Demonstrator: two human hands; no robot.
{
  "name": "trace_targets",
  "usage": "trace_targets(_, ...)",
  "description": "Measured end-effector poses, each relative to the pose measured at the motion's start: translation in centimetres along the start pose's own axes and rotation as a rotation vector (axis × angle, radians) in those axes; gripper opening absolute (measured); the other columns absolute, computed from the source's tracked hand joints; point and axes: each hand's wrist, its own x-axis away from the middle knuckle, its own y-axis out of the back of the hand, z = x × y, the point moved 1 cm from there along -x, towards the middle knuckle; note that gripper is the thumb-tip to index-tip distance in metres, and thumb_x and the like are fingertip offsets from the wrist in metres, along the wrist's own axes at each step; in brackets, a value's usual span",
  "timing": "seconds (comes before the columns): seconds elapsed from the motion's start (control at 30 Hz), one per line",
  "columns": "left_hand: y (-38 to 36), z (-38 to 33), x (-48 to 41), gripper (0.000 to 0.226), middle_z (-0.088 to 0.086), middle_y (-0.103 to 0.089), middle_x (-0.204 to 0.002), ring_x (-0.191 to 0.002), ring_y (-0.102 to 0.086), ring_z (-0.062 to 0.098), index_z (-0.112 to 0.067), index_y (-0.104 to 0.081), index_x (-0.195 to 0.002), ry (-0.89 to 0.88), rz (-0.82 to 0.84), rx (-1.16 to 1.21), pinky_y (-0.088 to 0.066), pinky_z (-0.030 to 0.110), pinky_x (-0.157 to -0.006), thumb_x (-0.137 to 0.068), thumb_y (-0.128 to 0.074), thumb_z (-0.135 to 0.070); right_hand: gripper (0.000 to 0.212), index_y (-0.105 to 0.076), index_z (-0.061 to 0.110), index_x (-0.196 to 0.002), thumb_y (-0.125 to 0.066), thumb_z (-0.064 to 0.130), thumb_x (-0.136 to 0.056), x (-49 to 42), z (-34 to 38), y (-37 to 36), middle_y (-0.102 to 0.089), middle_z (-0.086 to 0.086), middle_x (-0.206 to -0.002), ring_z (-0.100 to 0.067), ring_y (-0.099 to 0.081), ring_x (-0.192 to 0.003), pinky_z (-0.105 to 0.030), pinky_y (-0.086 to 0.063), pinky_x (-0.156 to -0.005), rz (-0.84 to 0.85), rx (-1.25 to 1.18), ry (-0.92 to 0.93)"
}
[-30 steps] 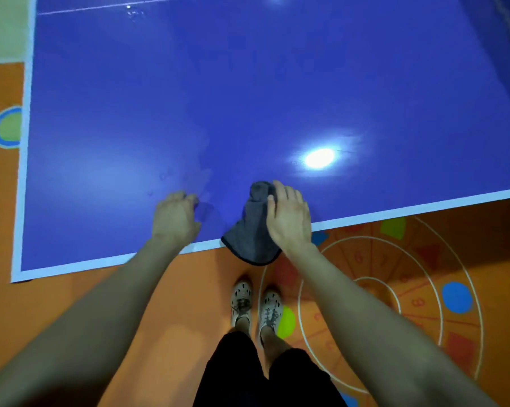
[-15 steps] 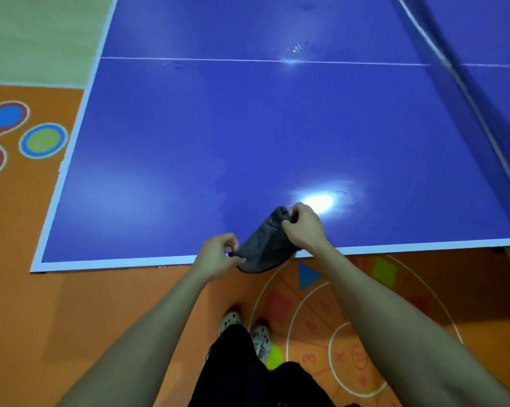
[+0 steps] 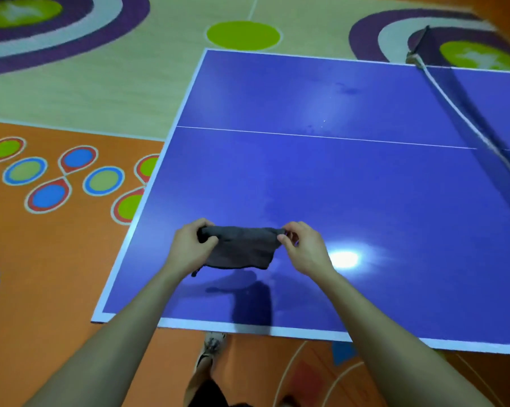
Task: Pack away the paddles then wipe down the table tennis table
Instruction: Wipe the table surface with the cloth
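Note:
A dark grey cloth (image 3: 240,248) hangs stretched between my two hands, just above the near part of the blue table tennis table (image 3: 350,186). My left hand (image 3: 190,245) pinches its left top corner and my right hand (image 3: 305,248) pinches its right top corner. The cloth casts a shadow on the table below it. No paddles are in view.
The net (image 3: 465,113) crosses the table at the right, with its post at the far edge. A bright light reflection sits on the table right of my right hand. The floor around is orange and beige with coloured circles. My shoe (image 3: 212,346) shows below the table's near edge.
The cloth went from bunched at the table's near edge under my right hand to lifted and spread between both hands over the table. The view tilted up and swung left.

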Motion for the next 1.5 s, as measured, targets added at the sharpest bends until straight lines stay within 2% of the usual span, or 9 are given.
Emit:
trace_targets(0.13,2.6,0.3,-9.3,0.017,-0.013,-0.067,-0.075,-0.073,-0.064,0.007,-0.029,-0.062,-0.084,-0.069,0.046,-0.053,-0.046,0.033,-0.063,-0.082,-0.062,-0.012,0.004,-0.067,0.018,-0.104,-0.066,0.022,-0.105,-7.7,4.3,-0.7,-0.065,-0.004,-0.101,-0.032,-0.063,-0.095,-0.046,-0.052,-0.083,-0.004,0.073,-0.009)
trace_targets(0.4,5.7,-3.2,-22.2,0.035,-0.01,-0.062,-0.101,-0.088,-0.056,0.014,-0.026,-0.065,-0.104,-0.445,-0.009,-0.145,-0.043,0.033,-0.071,-0.077,-0.067,-0.005,0.014,-0.065,0.026,-0.114,-0.065,0.017,-0.104,-16.8,7.9,1.3,-0.059,0.002,-0.11,-0.03,-0.066,-0.096,-0.045,-0.054,-0.076,-0.42,0.073,0.04)
trace_targets(0.63,-0.1,6.2,-27.1,0.047,-0.002,-0.064,-0.119,-0.115,-0.064,0.027,-0.029,-0.061,-0.126,-0.286,0.481,-0.545,-0.055,0.045,-0.095,-0.082,-0.073,-0.042,0.024,-0.071,0.015,-0.12,-0.052,0.023,-0.108,-18.9,2.1,-4.6,-0.062,-0.008,-0.121,-0.037,-0.064,-0.113,-0.044,-0.054,-0.091,0.18,0.477,-0.205)
trace_targets(0.73,-1.6,8.8,-28.7,0.044,0.002,-0.063,-0.123,-0.12,-0.061,0.029,-0.026,-0.062,-0.133,-0.219,0.374,-0.561,-0.053,0.046,-0.099,-0.094,-0.069,-0.045,0.021,-0.07,0.013,-0.117,-0.061,0.028,-0.105,-21.9,1.9,-8.6,-0.064,-0.008,-0.117,-0.037,-0.061,-0.118,-0.047,-0.054,-0.095,0.146,0.482,-0.049)
trace_targets(0.8,-2.6,10.4,-29.6,0.041,0.005,-0.062,-0.128,-0.124,-0.058,0.032,-0.024,-0.061,-0.136,-0.225,0.233,-0.567,-0.051,0.048,-0.102,-0.1,-0.063,-0.043,0.037,-0.069,0.018,-0.136,-0.066,0.036,-0.104,-24.7,1.5,-11.7,-0.063,-0.007,-0.142,-0.033,-0.052,-0.142,-0.052,-0.048,-0.115,0.135,0.482,0.062)
trace_targets(0.87,-3.7,12.1,-30.8,0.041,0.007,-0.059,-0.14,-0.132,-0.053,0.032,-0.021,-0.06,-0.139,-0.262,0.117,-0.638,-0.046,0.049,-0.108,-0.103,-0.058,-0.04,0.06,-0.05,0.028,-0.162,-0.055,0.054,-0.109,-26.8,0.8,-14.4,-0.037,-0.004,-0.175,-0.027,-0.023,-0.166,-0.055,-0.023,-0.134,0.185,0.533,0.155)
trace_targets(0.97,-5.1,14.0,-32.8,0.049,0.013,-0.046,-0.16,-0.151,-0.038,0.034,-0.018,-0.051,-0.152,-0.289,0.009,-0.709,-0.034,0.052,-0.121,-0.108,-0.05,-0.039,0.072,-0.015,0.04,-0.175,-0.026,0.071,-0.111,-27.4,-0.8,-16.7,0.005,0.005,-0.184,-0.013,0.013,-0.169,-0.055,0.001,-0.137,0.255,0.592,0.215)
trace_targets(1.13,-5.9,14.9,-33.4,0.057,0.011,-0.029,-0.173,-0.163,-0.019,0.029,-0.019,-0.038,-0.165,-0.272,-0.017,-0.71,-0.017,0.054,-0.13,-0.113,-0.036,-0.044,0.073,-0.015,0.044,-0.174,-0.031,0.074,-0.109,-29.6,-2.3,-16.5,0.007,0.005,-0.184,-0.013,0.014,-0.169,-0.056,0.0,-0.137,0.183,0.571,0.193)
trace_targets(1.5,-5.7,15.3,-32.8,0.058,0.008,-0.032,-0.173,-0.164,-0.02,0.024,-0.02,-0.044,-0.162,-0.281,-0.111,-0.667,-0.022,0.055,-0.129,-0.109,-0.042,-0.041,0.09,-0.013,0.044,-0.174,-0.015,0.091,-0.097,-54.3,-1.4,-14.7,0.004,0.0,-0.185,-0.02,0.01,-0.17,-0.059,0.009,-0.135,0.064,0.578,0.046)
